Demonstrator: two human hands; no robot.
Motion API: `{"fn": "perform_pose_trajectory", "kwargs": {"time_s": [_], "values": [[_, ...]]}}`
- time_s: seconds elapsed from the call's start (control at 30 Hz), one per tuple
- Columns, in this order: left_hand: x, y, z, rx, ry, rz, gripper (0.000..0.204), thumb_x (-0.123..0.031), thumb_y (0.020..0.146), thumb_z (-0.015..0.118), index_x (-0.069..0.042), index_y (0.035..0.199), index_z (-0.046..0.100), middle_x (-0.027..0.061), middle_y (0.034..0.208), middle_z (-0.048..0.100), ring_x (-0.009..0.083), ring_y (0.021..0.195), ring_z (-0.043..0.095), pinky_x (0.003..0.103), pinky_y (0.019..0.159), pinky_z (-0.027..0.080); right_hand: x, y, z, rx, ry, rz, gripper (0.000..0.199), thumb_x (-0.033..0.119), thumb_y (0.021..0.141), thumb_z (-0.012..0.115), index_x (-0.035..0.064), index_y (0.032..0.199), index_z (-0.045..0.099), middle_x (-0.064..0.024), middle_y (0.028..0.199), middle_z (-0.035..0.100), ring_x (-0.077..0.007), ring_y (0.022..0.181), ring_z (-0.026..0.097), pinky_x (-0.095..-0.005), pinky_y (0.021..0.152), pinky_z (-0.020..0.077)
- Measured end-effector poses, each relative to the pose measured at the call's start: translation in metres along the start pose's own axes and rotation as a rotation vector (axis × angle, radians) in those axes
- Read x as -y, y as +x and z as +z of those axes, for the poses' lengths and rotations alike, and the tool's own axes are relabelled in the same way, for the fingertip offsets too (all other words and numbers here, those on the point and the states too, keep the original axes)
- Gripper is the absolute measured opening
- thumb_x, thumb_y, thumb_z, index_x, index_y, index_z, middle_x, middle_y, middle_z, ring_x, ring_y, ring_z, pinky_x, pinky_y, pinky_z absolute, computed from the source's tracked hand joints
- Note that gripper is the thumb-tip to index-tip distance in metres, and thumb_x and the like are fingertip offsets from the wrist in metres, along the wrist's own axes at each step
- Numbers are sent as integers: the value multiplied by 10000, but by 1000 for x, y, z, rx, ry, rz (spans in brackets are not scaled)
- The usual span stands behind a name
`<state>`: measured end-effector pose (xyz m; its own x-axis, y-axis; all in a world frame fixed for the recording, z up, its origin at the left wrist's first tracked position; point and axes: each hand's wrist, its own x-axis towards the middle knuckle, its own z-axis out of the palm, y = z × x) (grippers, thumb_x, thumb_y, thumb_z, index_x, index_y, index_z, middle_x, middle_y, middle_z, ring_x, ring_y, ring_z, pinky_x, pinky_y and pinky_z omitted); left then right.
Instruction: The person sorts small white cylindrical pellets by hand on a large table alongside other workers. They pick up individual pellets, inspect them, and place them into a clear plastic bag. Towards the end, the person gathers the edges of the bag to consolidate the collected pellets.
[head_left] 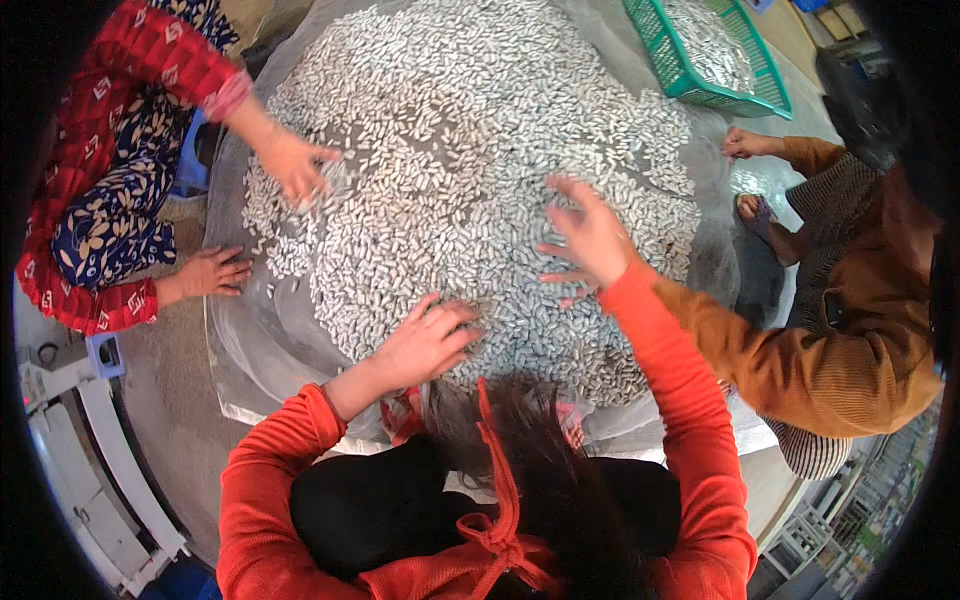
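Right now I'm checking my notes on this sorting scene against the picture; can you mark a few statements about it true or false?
1. Both hands of the person in orange sleeves rest on the white cocoons: left hand, right hand. True.
2. The green basket is empty. False: it holds white cocoons too.
3. A co-worker in a red patterned sleeve has one hand in the pile. True.
4. The right hand grips a knife. False: its fingers are spread open over the cocoons, with no tool.
5. The cocoons lie in a heap on a round grey tray. True.
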<state>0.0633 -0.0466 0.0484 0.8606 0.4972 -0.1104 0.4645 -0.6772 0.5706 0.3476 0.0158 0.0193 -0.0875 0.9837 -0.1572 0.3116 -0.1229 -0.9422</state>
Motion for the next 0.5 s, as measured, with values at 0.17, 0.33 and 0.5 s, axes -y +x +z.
{"fn": "perform_pose_trajectory", "kwargs": {"time_s": [0.17, 0.33, 0.5], "values": [[17, 12, -2, -94, 80, -12, 400, -225, 759, 623, -128, 1130, 508, 93, 1176, 455, 253, 1181, 391, 469, 1003, 255, -11, -62, 39, 203, -700, -303, 542, 167, 757, 626, 110, 1255, 417, -138, 1342, 330, -343, 1214, 352, -446, 1010, 280], [128, 67, -20, -507, 130, -386, 489, -267, 784, 614, -89, 1213, 461, 172, 1215, 443, 334, 1167, 392, 468, 977, 282, -25, -74, 25, 146, -677, -147, 606, 170, 739, 637, 71, 1279, 380, -193, 1337, 313, -399, 1206, 329, -446, 1020, 266], [175, 96, 14, -634, 184, -785, 617, -473, 792, 551, -77, 1251, 438, 230, 1248, 393, 375, 1141, 388, 456, 955, 313, -42, -74, 0, -84, -614, -61, 520, 126, 766, 607, 31, 1244, 424, -209, 1316, 355, -375, 1193, 366, -401, 1002, 298]]}}
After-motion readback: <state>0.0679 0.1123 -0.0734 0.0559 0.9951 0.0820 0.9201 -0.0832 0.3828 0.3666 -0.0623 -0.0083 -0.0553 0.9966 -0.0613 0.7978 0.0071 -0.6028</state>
